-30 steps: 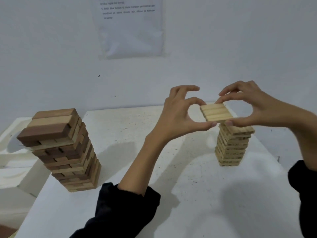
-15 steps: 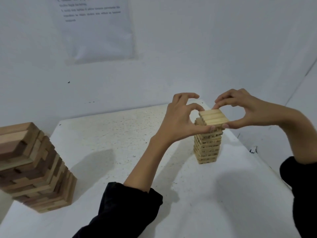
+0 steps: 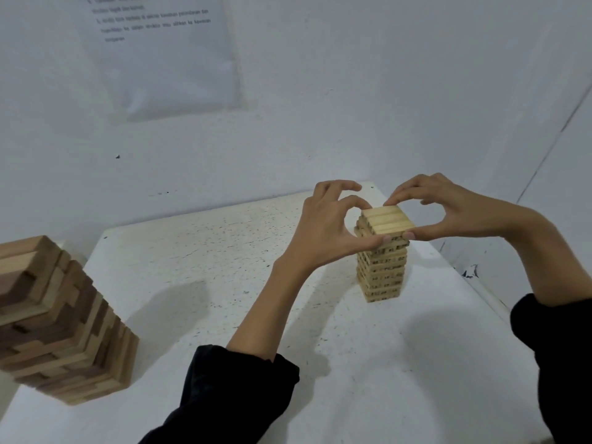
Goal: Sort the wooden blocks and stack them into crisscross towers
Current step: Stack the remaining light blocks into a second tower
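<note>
A small tower of pale wooden blocks [image 3: 382, 274] stands on the white table [image 3: 224, 283], right of centre. Its top layer of pale blocks [image 3: 389, 220] lies flat between my two hands. My left hand [image 3: 326, 229] pinches that layer from the left, thumb at the near edge and forefinger at the far corner. My right hand [image 3: 448, 209] pinches it from the right in the same way. A larger tower of mixed light and dark blocks [image 3: 54, 328] stands at the table's left edge, partly cut off by the frame.
A printed paper sheet [image 3: 166, 49] hangs on the white wall behind the table. The table's right edge [image 3: 474, 283] runs close beside the small tower, with floor beyond it. Black sleeves cover both forearms near the bottom of the view.
The layer of pale blocks held above the small tower has come down onto its top. The view has swung right, pushing the large tower to the left edge.
</note>
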A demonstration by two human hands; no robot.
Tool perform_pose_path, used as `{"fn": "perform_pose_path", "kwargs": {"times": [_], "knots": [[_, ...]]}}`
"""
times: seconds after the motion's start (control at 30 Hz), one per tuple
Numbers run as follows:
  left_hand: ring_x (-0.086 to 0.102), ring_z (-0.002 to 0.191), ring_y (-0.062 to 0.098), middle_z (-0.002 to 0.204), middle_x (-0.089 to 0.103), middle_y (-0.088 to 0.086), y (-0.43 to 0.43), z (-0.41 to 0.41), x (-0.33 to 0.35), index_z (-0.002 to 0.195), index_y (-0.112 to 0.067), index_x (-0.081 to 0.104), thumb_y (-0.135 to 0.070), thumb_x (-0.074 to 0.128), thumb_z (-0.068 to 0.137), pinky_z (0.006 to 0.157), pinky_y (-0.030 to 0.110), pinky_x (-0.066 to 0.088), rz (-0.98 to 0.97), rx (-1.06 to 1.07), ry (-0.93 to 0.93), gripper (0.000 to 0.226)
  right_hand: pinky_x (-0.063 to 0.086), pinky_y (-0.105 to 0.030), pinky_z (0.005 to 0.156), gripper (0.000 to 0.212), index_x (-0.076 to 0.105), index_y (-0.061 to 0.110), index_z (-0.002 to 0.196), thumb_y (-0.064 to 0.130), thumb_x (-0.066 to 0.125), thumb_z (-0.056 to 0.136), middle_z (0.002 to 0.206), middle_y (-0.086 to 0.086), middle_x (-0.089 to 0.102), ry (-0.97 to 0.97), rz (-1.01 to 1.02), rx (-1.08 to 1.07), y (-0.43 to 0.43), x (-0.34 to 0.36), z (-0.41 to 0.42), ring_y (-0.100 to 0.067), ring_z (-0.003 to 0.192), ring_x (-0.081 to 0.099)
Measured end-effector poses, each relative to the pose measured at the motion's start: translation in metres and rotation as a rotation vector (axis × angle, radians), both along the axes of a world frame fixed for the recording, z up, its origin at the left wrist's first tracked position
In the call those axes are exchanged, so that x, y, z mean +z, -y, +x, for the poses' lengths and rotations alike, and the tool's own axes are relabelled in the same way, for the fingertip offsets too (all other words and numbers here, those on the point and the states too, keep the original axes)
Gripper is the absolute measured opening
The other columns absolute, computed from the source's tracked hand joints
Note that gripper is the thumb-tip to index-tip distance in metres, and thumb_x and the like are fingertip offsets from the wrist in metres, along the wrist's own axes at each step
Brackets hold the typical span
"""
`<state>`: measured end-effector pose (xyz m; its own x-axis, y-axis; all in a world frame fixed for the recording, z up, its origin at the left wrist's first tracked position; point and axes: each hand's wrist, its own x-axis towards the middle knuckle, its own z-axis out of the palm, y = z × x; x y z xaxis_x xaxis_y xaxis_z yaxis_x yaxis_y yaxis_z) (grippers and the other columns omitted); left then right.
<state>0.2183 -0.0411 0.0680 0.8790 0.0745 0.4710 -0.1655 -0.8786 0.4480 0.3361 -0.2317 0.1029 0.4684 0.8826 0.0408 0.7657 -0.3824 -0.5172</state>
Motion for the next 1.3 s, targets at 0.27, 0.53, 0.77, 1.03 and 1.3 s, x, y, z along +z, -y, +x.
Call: {"fn": "perform_pose_path", "kwargs": {"times": [0.27, 0.53, 0.77, 1.03, 1.3], "knots": [[0.017, 0.141, 0.009, 0.156, 0.019, -0.008, 0.020, -0.021, -0.023, 0.147, -0.030, 0.026, -0.071, 0.020, 0.082, 0.113, 0.036, 0.014, -0.982, 0.097, -0.108, 0.077, 0.032, -0.026, 0.105, 0.080, 0.026, 0.050, 0.138, 0.084, 0.043, 0.068, 0.144, 0.022, 0.031, -0.440, 0.594, -0.286, 0.006, -0.041, -0.027, 0.003, 0.129, 0.034], [0.010, 0.146, 0.015, 0.158, 0.011, -0.007, 0.068, -0.034, -0.081, 0.151, -0.028, 0.010, -0.088, 0.017, 0.067, 0.118, 0.035, 0.003, -1.665, 0.026, -0.249, 0.104, 0.030, -0.034, 0.110, 0.078, 0.037, 0.013, 0.141, 0.065, 0.022, 0.084, 0.133, -0.001, 0.055, -1.077, 0.815, -0.464, -0.018, -0.131, -0.080, -0.015, 0.127, 0.047], [0.025, 0.140, 0.008, 0.155, 0.027, -0.004, 0.083, -0.031, -0.090, 0.152, -0.027, 0.009, -0.067, -0.006, 0.086, 0.108, 0.024, 0.015, -1.566, -0.095, -0.306, 0.078, 0.024, -0.034, 0.115, 0.076, 0.040, 0.022, 0.138, 0.065, 0.015, 0.081, 0.136, 0.003, 0.052, -1.059, 0.780, -0.460, -0.022, -0.138, -0.086, -0.009, 0.129, 0.043], [0.049, 0.117, -0.003, 0.139, 0.045, -0.007, 0.075, -0.029, -0.095, 0.140, -0.024, 0.033, -0.064, 0.010, 0.091, 0.093, 0.011, 0.039, -1.428, -0.133, -0.248, 0.066, 0.030, -0.033, 0.110, 0.071, 0.043, 0.027, 0.134, 0.072, 0.018, 0.085, 0.130, 0.010, 0.058, -0.942, 0.731, -0.402, -0.012, -0.135, -0.069, -0.005, 0.125, 0.048], [0.031, 0.134, 0.007, 0.143, 0.035, -0.012, 0.027, -0.033, -0.104, 0.149, -0.035, 0.004, -0.048, 0.085, 0.058, 0.110, 0.034, 0.028, -0.802, -0.042, -0.398, 0.122, 0.032, -0.033, 0.107, 0.090, 0.042, 0.042, 0.133, 0.059, 0.080, 0.053, 0.131, 0.023, 0.053, -0.537, 0.456, -0.272, 0.019, -0.127, -0.030, 0.000, 0.128, 0.043]]}}
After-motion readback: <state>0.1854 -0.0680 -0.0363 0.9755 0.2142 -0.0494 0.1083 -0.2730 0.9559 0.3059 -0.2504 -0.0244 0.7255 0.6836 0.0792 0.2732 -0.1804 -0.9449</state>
